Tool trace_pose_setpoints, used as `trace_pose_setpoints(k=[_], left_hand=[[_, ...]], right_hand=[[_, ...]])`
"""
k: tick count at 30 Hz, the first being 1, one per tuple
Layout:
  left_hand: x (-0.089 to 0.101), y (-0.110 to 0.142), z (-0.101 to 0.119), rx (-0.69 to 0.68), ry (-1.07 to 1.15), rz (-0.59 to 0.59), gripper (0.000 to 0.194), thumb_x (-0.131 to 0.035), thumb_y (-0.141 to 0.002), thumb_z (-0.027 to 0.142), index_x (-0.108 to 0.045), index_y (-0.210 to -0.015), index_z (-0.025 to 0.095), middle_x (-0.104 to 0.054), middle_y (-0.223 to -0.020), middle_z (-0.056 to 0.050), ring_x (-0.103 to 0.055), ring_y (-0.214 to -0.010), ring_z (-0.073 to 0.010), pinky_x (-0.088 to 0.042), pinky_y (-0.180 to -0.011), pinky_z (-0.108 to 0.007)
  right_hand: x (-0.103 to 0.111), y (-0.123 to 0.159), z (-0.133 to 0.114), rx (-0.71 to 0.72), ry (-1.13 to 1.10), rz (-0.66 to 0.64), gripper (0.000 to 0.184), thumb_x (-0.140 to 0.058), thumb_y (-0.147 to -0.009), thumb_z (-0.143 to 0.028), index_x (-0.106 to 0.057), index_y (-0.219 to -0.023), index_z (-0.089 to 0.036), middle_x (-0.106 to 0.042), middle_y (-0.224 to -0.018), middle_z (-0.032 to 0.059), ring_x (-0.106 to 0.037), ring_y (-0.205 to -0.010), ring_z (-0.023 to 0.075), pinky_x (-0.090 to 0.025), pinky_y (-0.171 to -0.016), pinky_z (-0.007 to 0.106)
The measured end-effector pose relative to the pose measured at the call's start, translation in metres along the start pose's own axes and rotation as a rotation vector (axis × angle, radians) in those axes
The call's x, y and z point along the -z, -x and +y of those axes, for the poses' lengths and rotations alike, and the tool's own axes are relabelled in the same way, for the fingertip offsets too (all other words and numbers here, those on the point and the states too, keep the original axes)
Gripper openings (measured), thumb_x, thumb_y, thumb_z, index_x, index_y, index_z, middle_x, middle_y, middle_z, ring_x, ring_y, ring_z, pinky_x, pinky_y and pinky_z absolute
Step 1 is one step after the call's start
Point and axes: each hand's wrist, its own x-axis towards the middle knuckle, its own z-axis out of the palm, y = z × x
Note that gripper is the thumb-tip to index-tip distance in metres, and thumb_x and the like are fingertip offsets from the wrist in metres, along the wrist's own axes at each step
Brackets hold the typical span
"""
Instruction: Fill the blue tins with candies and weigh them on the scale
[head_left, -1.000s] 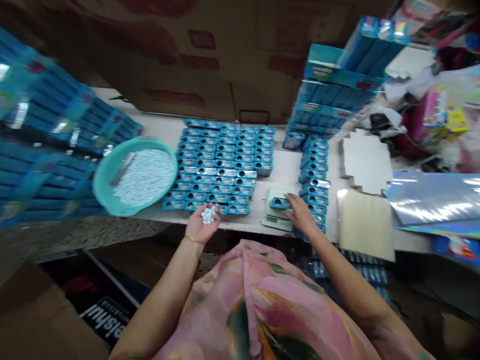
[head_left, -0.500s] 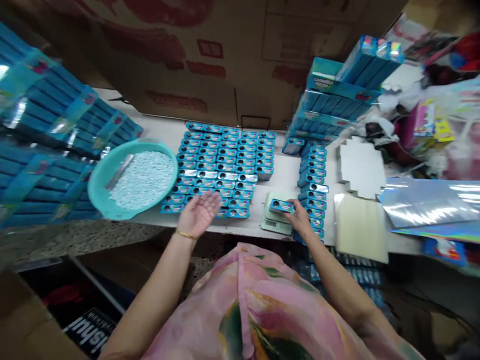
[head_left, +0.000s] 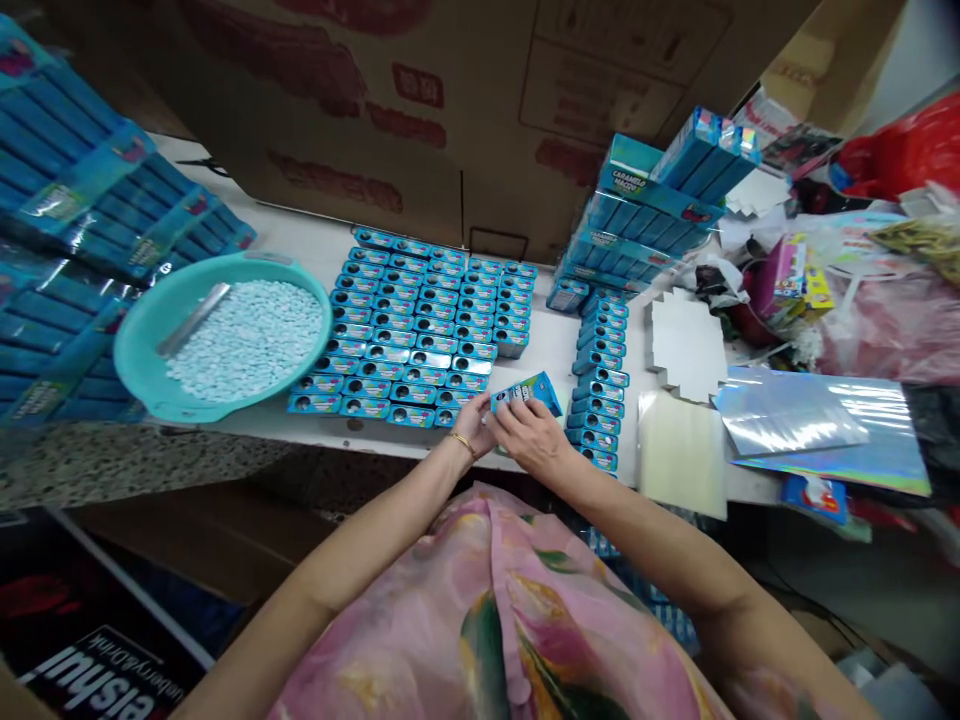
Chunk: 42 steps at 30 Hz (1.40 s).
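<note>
Just past the table's front edge, my hands meet at a small blue candy box (head_left: 546,388), which lies tilted on its side. My right hand (head_left: 531,432) is closed over the box from the front, fingers across its side. My left hand (head_left: 472,424), with a gold bracelet at the wrist, has its fingers closed at the box's left end. The kitchen scale is almost wholly hidden behind my hands. Rows of similar blue boxes (head_left: 409,330) stand behind and left of my hands. A turquoise basin (head_left: 139,365) holds pale blue candies (head_left: 244,340) and a metal scoop (head_left: 193,320).
A column of blue boxes (head_left: 598,400) runs along the right. Behind it rise wrapped display packs (head_left: 622,225). White card cutouts (head_left: 686,345), cream sheets (head_left: 682,450) and shiny film (head_left: 825,420) lie farther right. Stacked blue packs (head_left: 67,230) stand left; a large carton (head_left: 480,120) blocks the back.
My left hand held candies, then lay open and bare, and has moved right to the box. My right hand has lifted and tilted the box off the scale.
</note>
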Motion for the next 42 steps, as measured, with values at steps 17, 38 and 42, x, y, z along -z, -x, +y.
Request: trace_pose_setpoints(k=[17, 38, 42], left_hand=[[0.019, 0.016, 0.009, -0.034, 0.011, 0.133, 0.019, -0.042, -0.079, 0.013, -0.059, -0.083, 0.006, -0.064, -0.069, -0.013, -0.063, -0.067, -0.0178, -0.052, -0.057, -0.026], [0.036, 0.043, 0.010, -0.091, 0.000, 0.193, 0.023, -0.039, -0.079, 0.011, -0.058, -0.090, 0.007, -0.064, -0.083, -0.014, -0.062, -0.081, -0.0218, -0.054, -0.067, -0.035], [0.040, 0.043, 0.011, -0.088, 0.005, 0.195, 0.023, -0.039, -0.079, 0.011, -0.058, -0.090, 0.007, -0.065, -0.083, -0.014, -0.062, -0.081, -0.0217, -0.054, -0.067, -0.035]], right_hand=[[-0.091, 0.069, 0.044, -0.982, -1.092, 0.254, 0.029, -0.054, -0.063, -0.022, -0.049, -0.092, -0.018, -0.054, -0.085, 0.0013, -0.052, -0.077, 0.0156, -0.043, -0.071, 0.029], [-0.070, 0.112, 0.054, -1.087, -0.869, 0.428, 0.027, -0.045, -0.074, -0.022, -0.057, -0.098, -0.018, -0.056, -0.096, 0.0051, -0.053, -0.086, 0.0138, -0.045, -0.077, 0.030], [-0.072, 0.110, 0.051, -1.052, -0.876, 0.412, 0.025, -0.047, -0.074, -0.023, -0.057, -0.098, -0.019, -0.056, -0.097, 0.0052, -0.053, -0.085, 0.0137, -0.045, -0.076, 0.029]])
